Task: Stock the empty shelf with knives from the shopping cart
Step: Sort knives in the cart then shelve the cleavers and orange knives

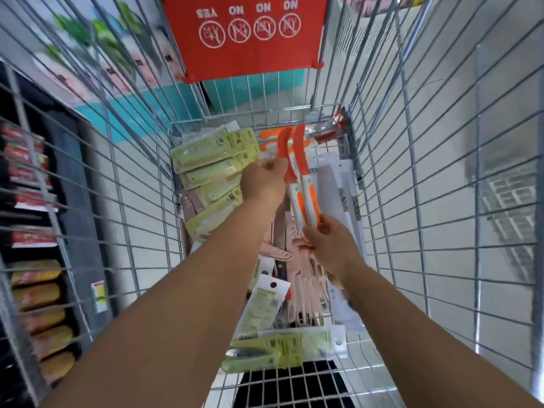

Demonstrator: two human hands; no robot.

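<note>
The fingers [272,166] of the left hand [260,184] pinch the upper, red part of one orange knife [290,172], while the right hand [326,245] curls its fingers round the lower handle ends of the pair, the second orange knife [306,184] lying just beside the first. Both knives hang above the heap in the shopping cart [412,172], not yet lifted clear of its wire walls. Beneath them lie green carded knives [212,169], pink knives [306,301] and more orange ones at the far end. The shelf to be stocked is not in view. The likely trouble, as I judge it: only one knife is pinched at the top, so the other could pivot or slip from the lower grip and drop into the pile, or catch the wire on the way out.
</note>
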